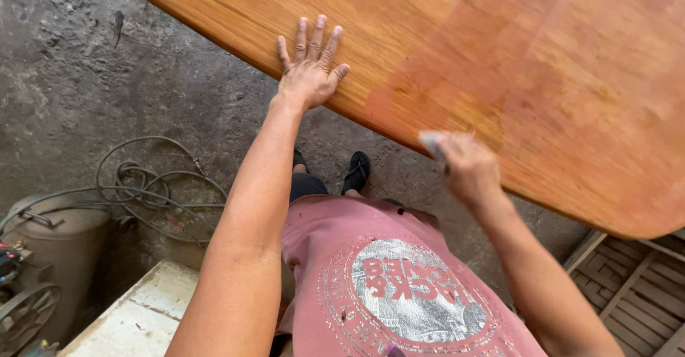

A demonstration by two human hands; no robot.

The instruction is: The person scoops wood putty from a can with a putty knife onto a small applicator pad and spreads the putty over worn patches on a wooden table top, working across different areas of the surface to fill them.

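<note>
hands on the tabletop, stain partway across

my left hand (308, 68) lies flat on the tabletop (399, 36), fingers spread, gripping nothing, just pressing near the edge. my right hand (467, 166) is closed around a small grey pad (432, 143) held at the board's near edge; the hand is blurred, so i can't tell just how the pad meets the wood.

as i judge it, the work is about half done: the right part of the top shows a darker reddish tone, with patchy borders, while the left part under my flat hand is a lighter golden brown and looks untreated.

below the board, a coiled hose (143, 186) lies on the concrete floor (64, 79), beside a tank (64, 243). my sandals (355, 171) show under the edge.
</note>
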